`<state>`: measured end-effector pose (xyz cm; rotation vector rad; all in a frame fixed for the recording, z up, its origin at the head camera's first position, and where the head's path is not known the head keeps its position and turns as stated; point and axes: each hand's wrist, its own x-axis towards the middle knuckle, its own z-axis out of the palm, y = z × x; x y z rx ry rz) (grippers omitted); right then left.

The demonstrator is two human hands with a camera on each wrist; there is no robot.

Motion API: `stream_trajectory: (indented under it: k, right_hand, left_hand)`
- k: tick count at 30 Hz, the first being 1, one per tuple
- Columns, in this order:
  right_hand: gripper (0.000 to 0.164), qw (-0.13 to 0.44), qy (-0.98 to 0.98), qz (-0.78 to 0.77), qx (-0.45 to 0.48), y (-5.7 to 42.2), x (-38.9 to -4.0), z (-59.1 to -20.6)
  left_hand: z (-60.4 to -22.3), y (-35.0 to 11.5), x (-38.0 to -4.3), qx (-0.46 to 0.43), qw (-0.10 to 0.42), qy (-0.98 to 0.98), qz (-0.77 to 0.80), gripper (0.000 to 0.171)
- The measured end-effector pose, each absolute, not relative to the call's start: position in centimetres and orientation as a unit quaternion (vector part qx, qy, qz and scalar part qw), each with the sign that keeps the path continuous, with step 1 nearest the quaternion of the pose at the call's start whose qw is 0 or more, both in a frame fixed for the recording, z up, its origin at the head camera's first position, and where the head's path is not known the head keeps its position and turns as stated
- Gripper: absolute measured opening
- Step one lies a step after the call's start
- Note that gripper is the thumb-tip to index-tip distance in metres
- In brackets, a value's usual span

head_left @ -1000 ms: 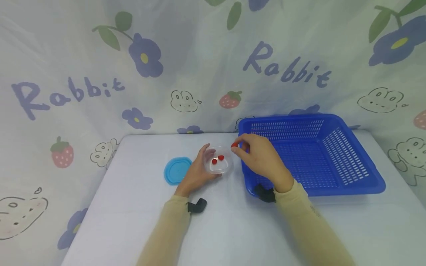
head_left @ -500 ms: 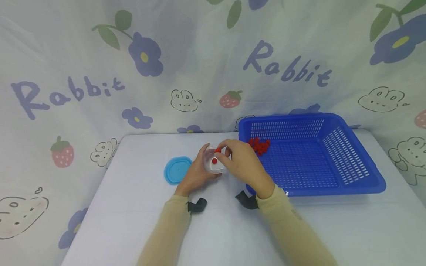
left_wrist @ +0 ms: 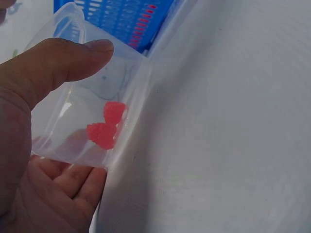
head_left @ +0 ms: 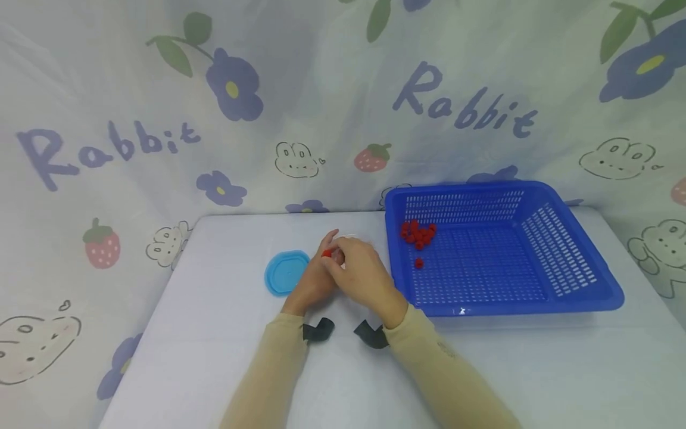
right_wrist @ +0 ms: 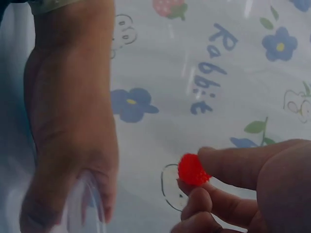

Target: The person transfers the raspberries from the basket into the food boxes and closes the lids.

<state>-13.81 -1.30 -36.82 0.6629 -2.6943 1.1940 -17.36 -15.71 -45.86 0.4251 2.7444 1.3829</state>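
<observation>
Near the cup that the left hand grips, the right hand pinches a soft-looking, probably light berry, best by its sides.

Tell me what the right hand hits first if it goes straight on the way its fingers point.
Probably the left hand, just beyond the right hand and the red raspberry it pinches. Height is hard to judge in the head view, so it might pass above instead.

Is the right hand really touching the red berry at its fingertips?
Touching. The right wrist view shows the right hand pinching the red berry, fingertips meeting it from two sides.
</observation>
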Motion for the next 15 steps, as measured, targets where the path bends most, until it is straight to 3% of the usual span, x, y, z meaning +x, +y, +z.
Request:
stream_trajectory:
  k: [9, 11, 15]
  right_hand:
    - [0.018, 0.106, -0.885, 0.419, 0.174, -2.9, -14.2, -38.9]
    - [0.019, 0.121, -0.88, 0.431, 0.159, -2.9, -14.4, -39.3]
    - [0.02, 0.159, -0.87, 0.447, 0.132, -2.9, -14.9, -40.3]
  left_hand:
    - [-45.9, -16.0, -17.5, 0.185, -0.003, 0.881, 0.436, 0.054]
    - [-46.0, -16.0, -17.5, 0.184, -0.001, 0.88, 0.437, 0.058]
    - [-46.2, -16.0, -17.5, 0.17, 0.009, 0.879, 0.446, 0.082]
